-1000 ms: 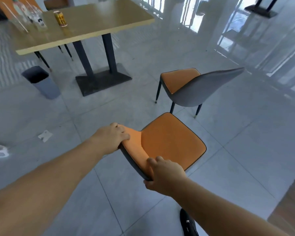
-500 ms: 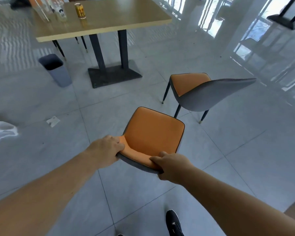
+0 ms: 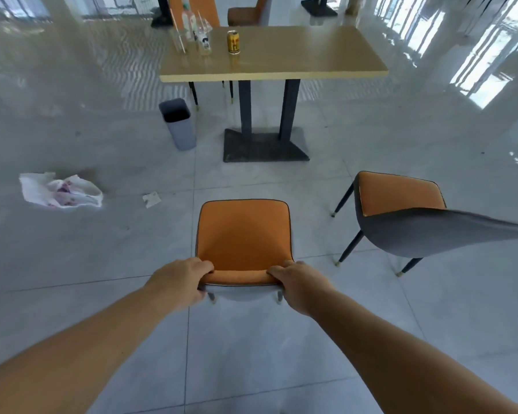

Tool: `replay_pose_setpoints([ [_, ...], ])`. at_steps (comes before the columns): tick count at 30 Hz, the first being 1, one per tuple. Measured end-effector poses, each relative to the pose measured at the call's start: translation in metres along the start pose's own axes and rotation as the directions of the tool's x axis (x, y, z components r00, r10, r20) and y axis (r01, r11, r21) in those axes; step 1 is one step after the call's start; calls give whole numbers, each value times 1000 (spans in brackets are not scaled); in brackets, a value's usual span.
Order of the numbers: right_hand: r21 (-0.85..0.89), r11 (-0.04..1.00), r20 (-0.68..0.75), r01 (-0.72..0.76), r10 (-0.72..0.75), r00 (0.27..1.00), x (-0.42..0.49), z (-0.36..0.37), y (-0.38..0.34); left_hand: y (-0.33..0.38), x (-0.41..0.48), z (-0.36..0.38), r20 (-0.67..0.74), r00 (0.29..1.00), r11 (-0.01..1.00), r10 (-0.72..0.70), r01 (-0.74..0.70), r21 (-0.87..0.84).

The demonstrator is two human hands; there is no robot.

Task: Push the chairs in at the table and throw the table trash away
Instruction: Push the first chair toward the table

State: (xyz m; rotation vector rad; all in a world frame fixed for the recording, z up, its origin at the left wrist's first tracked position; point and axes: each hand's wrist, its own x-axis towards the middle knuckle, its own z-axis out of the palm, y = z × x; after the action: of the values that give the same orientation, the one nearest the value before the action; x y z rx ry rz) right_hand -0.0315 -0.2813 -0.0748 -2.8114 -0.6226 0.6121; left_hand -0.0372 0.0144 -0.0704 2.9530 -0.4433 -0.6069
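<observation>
While we grip the backrest of the chair (image 3: 244, 237) with both hands, the head view now looks straight down its seat toward the table (image 3: 274, 59). Half a second ago the chair sat skewed, its seat angled off to the right, and a second ago it was turned further still; since then we have swung it round so its front squarely faces the table base (image 3: 265, 146). That suggests the aligning is done and what remains for this chair is a straight push forward.

Our left hand (image 3: 180, 282) wraps the left end of the backrest top, fingers curled over the orange edge and thumb behind. Our right hand (image 3: 298, 283) does the same at the right end. Both are closed firmly on the chair, as they were in the earlier frames.

The chair is well short of the table, with open floor between them. A second chair (image 3: 401, 216) stands to the right, turned sideways with its grey back toward us, also well apart from the table and not yet pushed in.

On the table, a yellow can (image 3: 233, 42) stands near the far left part of the top, with clear cups (image 3: 204, 40) and an acrylic stand just beside it; we judge these to be the trash. A grey bin (image 3: 178, 124) stands open on the floor just left of the table base. A crumpled bag (image 3: 61, 191) and a paper scrap (image 3: 152, 199) lie on the floor to the left, clear of the chair's path.
</observation>
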Motion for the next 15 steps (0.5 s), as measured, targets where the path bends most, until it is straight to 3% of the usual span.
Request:
replay_pose_setpoints([
  [5,-9,999,-27,48,-48,998,43,-20,21,-8,36,-15,-58,996,997,-62,59,-51],
  [15,-57,998,-32,4,-6,999,183,-92,61,-69,172,-81,-107,993,992,-52,39,-124],
])
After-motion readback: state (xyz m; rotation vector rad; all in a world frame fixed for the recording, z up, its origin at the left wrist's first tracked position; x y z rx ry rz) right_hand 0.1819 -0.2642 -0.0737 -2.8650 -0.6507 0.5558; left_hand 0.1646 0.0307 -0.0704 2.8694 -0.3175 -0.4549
